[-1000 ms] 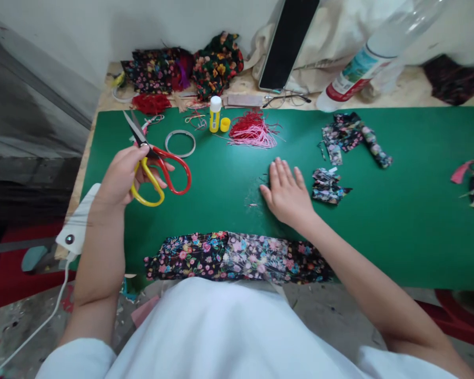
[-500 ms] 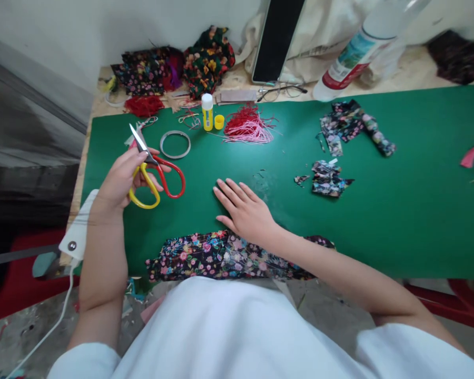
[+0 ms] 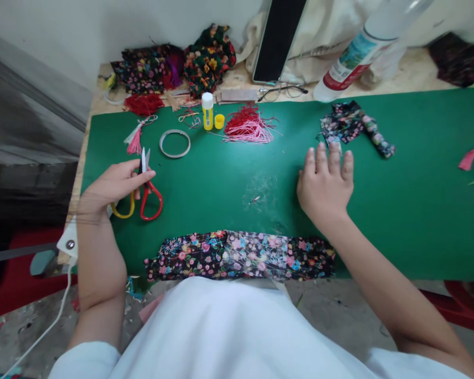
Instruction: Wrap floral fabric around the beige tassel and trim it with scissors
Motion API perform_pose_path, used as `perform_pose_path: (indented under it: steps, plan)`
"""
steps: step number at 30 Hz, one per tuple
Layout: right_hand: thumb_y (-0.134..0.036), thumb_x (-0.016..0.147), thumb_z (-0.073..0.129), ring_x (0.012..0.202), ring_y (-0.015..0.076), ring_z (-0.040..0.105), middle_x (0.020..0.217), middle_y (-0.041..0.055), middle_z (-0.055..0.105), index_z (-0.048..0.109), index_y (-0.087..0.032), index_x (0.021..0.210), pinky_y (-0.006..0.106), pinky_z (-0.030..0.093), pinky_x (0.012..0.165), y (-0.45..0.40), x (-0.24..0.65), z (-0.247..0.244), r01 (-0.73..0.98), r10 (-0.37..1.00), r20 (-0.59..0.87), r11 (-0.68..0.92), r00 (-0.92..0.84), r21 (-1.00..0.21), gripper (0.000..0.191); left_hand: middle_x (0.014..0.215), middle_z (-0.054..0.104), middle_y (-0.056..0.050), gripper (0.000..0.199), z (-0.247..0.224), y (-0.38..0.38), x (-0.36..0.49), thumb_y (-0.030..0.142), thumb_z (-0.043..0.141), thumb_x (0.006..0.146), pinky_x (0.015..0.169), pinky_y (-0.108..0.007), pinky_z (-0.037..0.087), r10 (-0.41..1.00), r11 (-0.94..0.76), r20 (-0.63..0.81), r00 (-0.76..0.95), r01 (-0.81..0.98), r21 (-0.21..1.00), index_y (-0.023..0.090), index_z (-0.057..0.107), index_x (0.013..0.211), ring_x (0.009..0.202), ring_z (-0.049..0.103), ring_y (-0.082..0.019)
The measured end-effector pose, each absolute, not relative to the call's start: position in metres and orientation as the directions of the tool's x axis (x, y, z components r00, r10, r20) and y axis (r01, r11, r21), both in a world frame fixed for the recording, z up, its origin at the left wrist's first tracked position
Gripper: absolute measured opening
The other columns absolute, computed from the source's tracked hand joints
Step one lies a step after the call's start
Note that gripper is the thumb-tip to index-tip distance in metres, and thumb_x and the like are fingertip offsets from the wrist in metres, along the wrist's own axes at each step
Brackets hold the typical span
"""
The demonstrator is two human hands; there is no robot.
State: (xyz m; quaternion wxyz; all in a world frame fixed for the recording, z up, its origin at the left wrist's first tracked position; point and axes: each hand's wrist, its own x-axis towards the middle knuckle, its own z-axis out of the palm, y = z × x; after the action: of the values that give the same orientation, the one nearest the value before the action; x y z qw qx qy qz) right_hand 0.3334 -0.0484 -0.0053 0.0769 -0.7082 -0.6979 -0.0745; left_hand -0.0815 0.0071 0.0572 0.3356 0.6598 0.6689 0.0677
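Note:
Scissors (image 3: 152, 202) with one red and one yellow handle are in my left hand (image 3: 118, 181), gripped near the pivot between thumb and fingers. Their blades point away from me and stand slightly apart. On the right, my right hand (image 3: 326, 181) is palm down with its fingers stretched out on the green mat (image 3: 213, 189). It covers the spot where a small floral scrap was. Just beyond its fingertips are floral fabric scraps (image 3: 345, 121). A pieced strip of dark floral fabric (image 3: 256, 252) lies along the near edge.
Beyond my hands are a tape ring (image 3: 175, 143), a pink tassel (image 3: 135, 141), a glue stick (image 3: 207, 111), its yellow cap (image 3: 219, 121) and red and pink threads (image 3: 248, 126). Eyeglasses (image 3: 282, 93), a phone-like black panel (image 3: 278, 39) and a plastic bottle (image 3: 347, 63) are behind.
My left hand has lowered toward me with the scissors, which have turned. My right hand has moved right from mid-mat to the floral scraps, uncovering the pieced strip and some small bits.

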Motion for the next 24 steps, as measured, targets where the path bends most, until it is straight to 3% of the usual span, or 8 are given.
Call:
perform_pose_path:
  steps: [2,4,7,9,14,20,24]
  plan:
    - [-0.024,0.101,0.025,0.152,0.0307,0.026,0.155,0.0192,0.039,0.041,-0.004,0.147,0.055,0.02,0.124,-0.054,0.318,0.002,0.995,0.976,0.192,0.1,-0.098,0.003,0.053,0.047,0.051,0.001,0.043,0.056,0.01,-0.086,0.06,0.058,0.08,0.049,-0.023,0.033,0.948,0.069,-0.312,0.059,0.921,0.384,0.02,0.058,0.068,0.047,0.049,-0.015]
    - [-0.023,0.101,0.029,0.149,0.0288,0.032,0.154,0.0151,0.043,0.046,-0.006,0.144,0.051,0.025,0.124,-0.062,0.301,0.006,0.942,0.933,0.139,0.335,-0.331,-0.003,0.049,0.048,0.047,0.0,0.045,0.054,0.013,-0.089,0.059,0.056,0.081,0.054,-0.025,0.032,0.963,0.027,-0.267,0.04,0.97,0.241,0.02,0.052,0.06,0.051,0.045,-0.016]
    - [-0.027,0.1,0.038,0.146,0.0242,0.039,0.154,0.0086,0.044,0.047,-0.012,0.144,0.046,0.034,0.121,-0.076,0.283,0.002,0.773,0.776,0.105,0.63,-0.622,-0.073,0.047,0.062,0.055,-0.006,0.035,0.047,0.018,-0.09,0.051,0.051,0.085,0.064,-0.031,0.039,0.965,-0.018,-0.261,0.036,0.997,0.071,0.019,0.056,0.071,0.062,0.053,-0.023]
    - [-0.03,0.1,0.041,0.146,0.0231,0.039,0.156,0.0078,0.041,0.041,-0.014,0.148,0.046,0.038,0.119,-0.082,0.279,-0.004,0.723,0.733,0.093,0.68,-0.674,-0.119,0.051,0.075,0.063,-0.013,0.031,0.041,0.021,-0.089,0.044,0.045,0.087,0.071,-0.038,0.045,0.965,-0.037,-0.26,0.032,0.999,-0.016,0.016,0.06,0.087,0.074,0.061,-0.031]
    - [-0.034,0.1,0.036,0.149,0.0273,0.032,0.158,0.0103,0.036,0.03,-0.013,0.153,0.053,0.033,0.12,-0.079,0.294,-0.018,0.872,0.88,0.058,0.474,-0.471,-0.121,0.057,0.108,0.064,-0.028,0.042,0.034,0.023,-0.083,0.036,0.035,0.091,0.088,-0.054,0.044,0.975,-0.129,-0.2,0.097,0.98,-0.152,0.007,0.057,0.11,0.105,0.06,-0.044]
    - [-0.035,0.101,0.03,0.15,0.0313,0.029,0.157,0.0159,0.036,0.033,-0.006,0.151,0.056,0.026,0.122,-0.059,0.307,-0.019,0.966,0.964,0.107,0.251,-0.243,-0.065,0.058,0.115,0.062,-0.02,0.035,0.033,0.016,-0.071,0.035,0.036,0.093,0.099,-0.053,0.038,0.95,-0.292,-0.174,0.258,0.933,-0.211,0.015,0.056,0.114,0.113,0.056,-0.036]
    - [-0.033,0.1,0.031,0.151,0.0342,0.025,0.157,0.0208,0.035,0.035,-0.002,0.149,0.059,0.024,0.121,-0.042,0.305,-0.009,0.977,0.975,0.108,0.203,-0.195,-0.07,0.058,0.111,0.063,-0.016,0.031,0.031,0.013,-0.064,0.032,0.038,0.093,0.099,-0.052,0.038,0.926,-0.368,-0.172,0.336,0.907,-0.206,0.018,0.056,0.114,0.11,0.056,-0.033]
